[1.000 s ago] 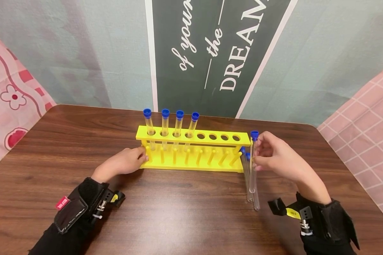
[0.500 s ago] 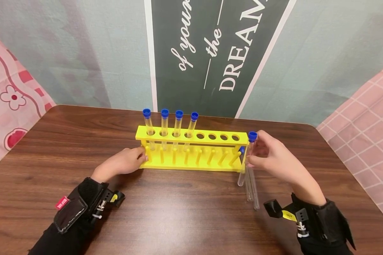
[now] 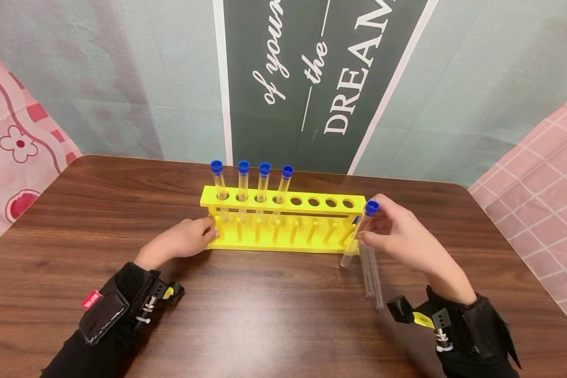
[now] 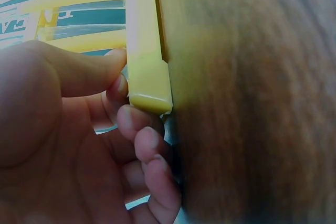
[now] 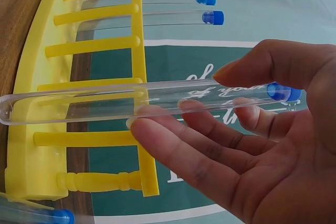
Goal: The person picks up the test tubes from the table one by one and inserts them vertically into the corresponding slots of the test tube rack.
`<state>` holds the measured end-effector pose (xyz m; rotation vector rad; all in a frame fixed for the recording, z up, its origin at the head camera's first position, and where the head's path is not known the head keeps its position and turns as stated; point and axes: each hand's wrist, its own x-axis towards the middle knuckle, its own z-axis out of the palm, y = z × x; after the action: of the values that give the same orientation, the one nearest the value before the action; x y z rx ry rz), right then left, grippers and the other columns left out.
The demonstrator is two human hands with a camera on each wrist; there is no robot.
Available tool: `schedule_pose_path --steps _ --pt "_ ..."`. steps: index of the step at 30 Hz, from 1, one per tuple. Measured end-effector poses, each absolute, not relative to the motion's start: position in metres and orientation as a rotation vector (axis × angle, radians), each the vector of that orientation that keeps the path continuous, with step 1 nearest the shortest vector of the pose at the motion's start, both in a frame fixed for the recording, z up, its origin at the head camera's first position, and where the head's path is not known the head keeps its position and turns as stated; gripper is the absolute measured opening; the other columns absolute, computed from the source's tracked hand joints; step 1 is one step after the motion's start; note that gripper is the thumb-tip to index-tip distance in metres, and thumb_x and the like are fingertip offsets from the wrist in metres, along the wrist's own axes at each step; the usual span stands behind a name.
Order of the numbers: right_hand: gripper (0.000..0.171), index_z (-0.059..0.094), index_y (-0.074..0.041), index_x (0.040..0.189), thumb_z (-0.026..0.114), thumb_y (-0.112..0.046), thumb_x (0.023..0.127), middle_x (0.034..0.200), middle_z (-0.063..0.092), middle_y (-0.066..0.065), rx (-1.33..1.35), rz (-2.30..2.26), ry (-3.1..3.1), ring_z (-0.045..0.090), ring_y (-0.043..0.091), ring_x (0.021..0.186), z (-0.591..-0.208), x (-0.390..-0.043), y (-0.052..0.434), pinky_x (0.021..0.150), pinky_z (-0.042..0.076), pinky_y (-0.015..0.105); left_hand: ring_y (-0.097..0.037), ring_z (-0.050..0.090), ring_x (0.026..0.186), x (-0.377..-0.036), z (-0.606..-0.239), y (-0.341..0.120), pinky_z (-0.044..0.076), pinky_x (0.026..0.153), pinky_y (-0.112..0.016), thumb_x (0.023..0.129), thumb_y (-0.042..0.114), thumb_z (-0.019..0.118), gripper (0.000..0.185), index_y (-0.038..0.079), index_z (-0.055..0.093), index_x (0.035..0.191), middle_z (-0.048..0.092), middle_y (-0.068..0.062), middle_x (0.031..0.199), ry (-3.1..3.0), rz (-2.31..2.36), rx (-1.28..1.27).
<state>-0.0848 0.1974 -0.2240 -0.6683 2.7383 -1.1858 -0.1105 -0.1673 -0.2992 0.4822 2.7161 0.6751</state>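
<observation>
Left hand (image 3: pixel 191 239) grips the yellow test-tube rack (image 3: pixel 285 244), apparently steadying it; right hand (image 3: pixel 399 231) pinches a slanting test tube (image 5: pixel 105 100).

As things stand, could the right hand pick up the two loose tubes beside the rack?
Probably not without freeing itself first: the right hand holds another test tube. The loose tubes lie close by, lower ends uncovered.

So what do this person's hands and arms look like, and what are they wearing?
The left hand and right hand are both bare, without gloves. Black sleeves meet black wrist straps, each carrying a small black bracket with a yellow label and silvery fittings. A red tag with pale lettering marks the left strap.
</observation>
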Motion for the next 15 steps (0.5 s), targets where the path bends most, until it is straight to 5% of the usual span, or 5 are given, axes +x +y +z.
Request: schedule_pose_path --steps 15 --pt "0.028 0.042 -0.002 0.091 0.064 0.009 0.077 0.083 0.058 0.010 -0.745 -1.191 2.735 0.062 0.015 0.074 -0.2277 -0.0853 0.1935 0.062 0.051 0.027 -0.016 0.038 0.057 -0.1102 -0.2995 -0.1676 0.033 0.056 -0.029 0.095 0.014 0.047 0.017 0.004 0.046 0.082 0.037 -0.003 0.064 2.724 0.682 0.496"
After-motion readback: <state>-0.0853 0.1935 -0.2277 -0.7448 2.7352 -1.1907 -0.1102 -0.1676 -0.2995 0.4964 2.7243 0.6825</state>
